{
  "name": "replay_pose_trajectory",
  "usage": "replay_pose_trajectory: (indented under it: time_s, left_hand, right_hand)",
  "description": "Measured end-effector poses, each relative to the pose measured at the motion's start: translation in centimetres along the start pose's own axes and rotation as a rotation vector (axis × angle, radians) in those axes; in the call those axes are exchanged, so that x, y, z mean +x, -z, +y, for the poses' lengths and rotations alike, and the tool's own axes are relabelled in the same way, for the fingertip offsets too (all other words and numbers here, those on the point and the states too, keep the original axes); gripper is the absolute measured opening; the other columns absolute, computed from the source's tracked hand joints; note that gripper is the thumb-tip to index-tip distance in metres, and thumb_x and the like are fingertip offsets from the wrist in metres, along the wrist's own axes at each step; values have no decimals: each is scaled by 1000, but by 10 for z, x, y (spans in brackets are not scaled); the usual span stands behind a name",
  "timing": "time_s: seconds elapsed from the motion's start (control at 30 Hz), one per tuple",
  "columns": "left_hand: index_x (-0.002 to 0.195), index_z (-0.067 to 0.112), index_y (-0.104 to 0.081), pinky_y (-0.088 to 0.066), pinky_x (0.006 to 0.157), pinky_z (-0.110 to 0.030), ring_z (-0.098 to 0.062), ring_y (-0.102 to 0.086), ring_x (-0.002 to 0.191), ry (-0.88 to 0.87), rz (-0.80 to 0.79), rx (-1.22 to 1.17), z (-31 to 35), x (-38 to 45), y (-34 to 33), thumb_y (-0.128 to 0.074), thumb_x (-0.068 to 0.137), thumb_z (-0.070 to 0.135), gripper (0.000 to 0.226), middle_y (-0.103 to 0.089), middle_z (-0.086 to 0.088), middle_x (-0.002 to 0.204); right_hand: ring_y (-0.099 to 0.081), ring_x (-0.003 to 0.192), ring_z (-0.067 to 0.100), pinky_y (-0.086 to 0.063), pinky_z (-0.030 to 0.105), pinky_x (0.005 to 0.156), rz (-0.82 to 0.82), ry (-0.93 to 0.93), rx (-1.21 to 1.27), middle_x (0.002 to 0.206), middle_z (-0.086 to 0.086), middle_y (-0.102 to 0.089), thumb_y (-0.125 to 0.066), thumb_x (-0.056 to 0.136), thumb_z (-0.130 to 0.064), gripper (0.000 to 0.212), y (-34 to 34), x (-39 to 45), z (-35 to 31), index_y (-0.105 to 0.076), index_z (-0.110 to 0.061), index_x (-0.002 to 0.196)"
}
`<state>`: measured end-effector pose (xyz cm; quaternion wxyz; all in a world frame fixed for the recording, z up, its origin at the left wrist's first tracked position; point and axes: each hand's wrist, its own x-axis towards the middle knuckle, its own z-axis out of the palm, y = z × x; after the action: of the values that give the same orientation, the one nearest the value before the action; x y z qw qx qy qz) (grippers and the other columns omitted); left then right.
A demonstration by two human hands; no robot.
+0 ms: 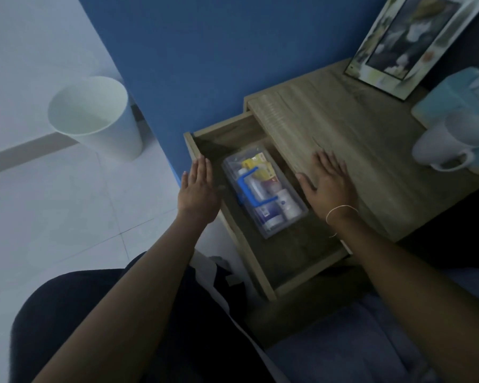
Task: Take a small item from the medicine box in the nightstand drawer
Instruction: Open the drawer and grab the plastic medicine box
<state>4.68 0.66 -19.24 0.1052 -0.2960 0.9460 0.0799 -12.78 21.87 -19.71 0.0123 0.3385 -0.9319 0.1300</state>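
While the medicine box point(264, 192) lies closed in the open nightstand drawer point(263, 261), its blue handle point(250, 186) folded flat over the clear lid, small bottles and packets show through it. Neither hand touches it yet. Left hand point(198, 193) hovers at the drawer's outer edge, fingers point(201, 168) straight and pressed together, holding nothing. Right hand point(328, 186) rests flat on the nightstand top point(343, 125), fingers slightly spread, probably to steady the person. A white mug point(451, 140) stands well apart.
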Motion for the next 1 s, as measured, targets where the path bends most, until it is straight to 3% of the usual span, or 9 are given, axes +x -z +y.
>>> replay_pose_trajectory:
  time_s: [0.47, 0.6, 0.67, 0.73, 0.87, 0.93, 1.0]
  left_hand:
    - [149, 7, 6, -5, 122, -45, -27, 7, 148, -19, -26, 95, -32, -22, 6, -17, 100, 42, 65, 8, -12, 160]
    - [149, 5, 4, 2, 120, -47, -30, 10, 147, 30, -18, 84, -15, -14, 10, -20, 99, 41, 66, 8, -16, 160]
    - [149, 6, 0, 0, 121, -47, -31, 8, 147, -35, 57, 24, -1, -2, 9, -25, 99, 40, 66, 6, -17, 160]
    - [150, 10, -4, 0, 120, -45, -30, 6, 148, -101, 95, -81, 14, 16, 7, -24, 98, 47, 66, 3, -15, 160]
    - [150, 15, -9, -2, 118, -49, -29, 4, 148, -84, 38, -211, 33, 56, -7, -23, 95, 57, 71, 0, -12, 161]
    - [148, 17, -17, -8, 117, -54, -31, -2, 148, -26, 17, -276, 32, 72, -14, -27, 91, 63, 74, -10, -11, 160]
    - [143, 19, -29, -22, 113, -58, -36, -16, 144, 35, -14, -397, 27, 82, -17, -40, 84, 68, 77, -27, -12, 154]
  right_hand:
    - [-30, 142, 34, -21, 47, 118, -8, 8, 9, 149, 20, -40, -44, 96, -43, 63, 3, -2, -3, -39, -1, 142]
    - [-39, 137, 29, -35, 46, 111, 78, -15, 108, 145, 15, -48, -39, 96, -41, 52, 6, -16, -9, -48, -8, 136]
    - [-42, 134, 25, -37, 42, 109, 136, -44, 246, 142, 11, -51, -38, 94, -41, 48, 1, -36, -25, -51, -14, 132]
    - [-43, 132, 22, -36, 37, 107, 89, -3, 298, 144, 8, -49, -40, 93, -47, 49, -11, -60, -48, -49, -20, 132]
    - [-31, 140, 31, -35, 52, 109, -81, 48, 128, 152, 13, -36, -43, 81, -69, 77, -39, -83, -85, -35, -23, 142]
    - [-12, 145, 37, -26, 57, 108, -194, -61, 105, 160, 14, -14, -43, 69, -80, 100, -48, -83, -92, -13, -30, 149]
    - [6, 146, 38, -24, 61, 107, -288, -147, 125, 161, 10, 7, -53, 61, -78, 112, -57, -82, -91, 6, -40, 148]
